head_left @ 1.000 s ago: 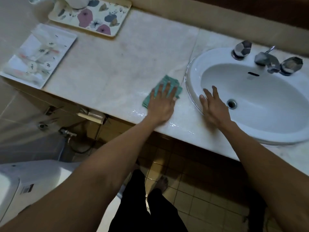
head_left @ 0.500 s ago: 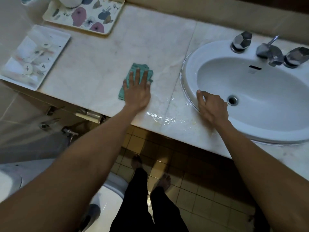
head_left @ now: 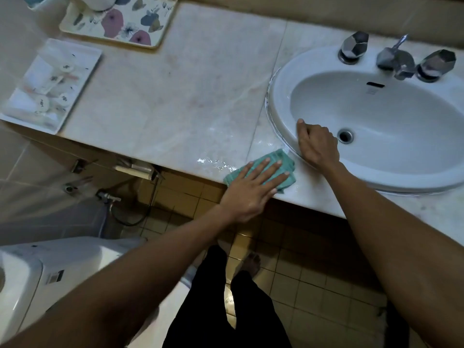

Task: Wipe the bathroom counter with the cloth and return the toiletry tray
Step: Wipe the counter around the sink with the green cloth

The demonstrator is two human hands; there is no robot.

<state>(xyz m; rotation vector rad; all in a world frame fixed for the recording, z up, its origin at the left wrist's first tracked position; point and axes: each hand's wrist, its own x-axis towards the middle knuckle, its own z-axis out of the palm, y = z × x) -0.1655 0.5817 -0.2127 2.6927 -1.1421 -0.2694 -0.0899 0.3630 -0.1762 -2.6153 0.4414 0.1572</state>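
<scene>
My left hand (head_left: 253,187) lies flat, fingers spread, pressing a folded green cloth (head_left: 283,162) onto the marble counter (head_left: 190,91) at its front edge, just left of the sink. My right hand (head_left: 317,146) is curled on the sink's near rim, holding nothing that I can see. A white toiletry tray (head_left: 77,96) with small bottles and tubes sits at the counter's far left end, overhanging the edge. Wet streaks (head_left: 213,163) shine on the counter left of the cloth.
A floral tray (head_left: 155,26) with white containers on it stands at the back left. The white sink (head_left: 283,91) with a chrome tap (head_left: 396,61) and two knobs fills the right. Below are a toilet (head_left: 37,277), a wall valve with hose, and tiled floor.
My left hand has slid the cloth from the counter's middle toward the front edge and rightward, close to the sink. My right hand has stayed curled on the sink rim.
</scene>
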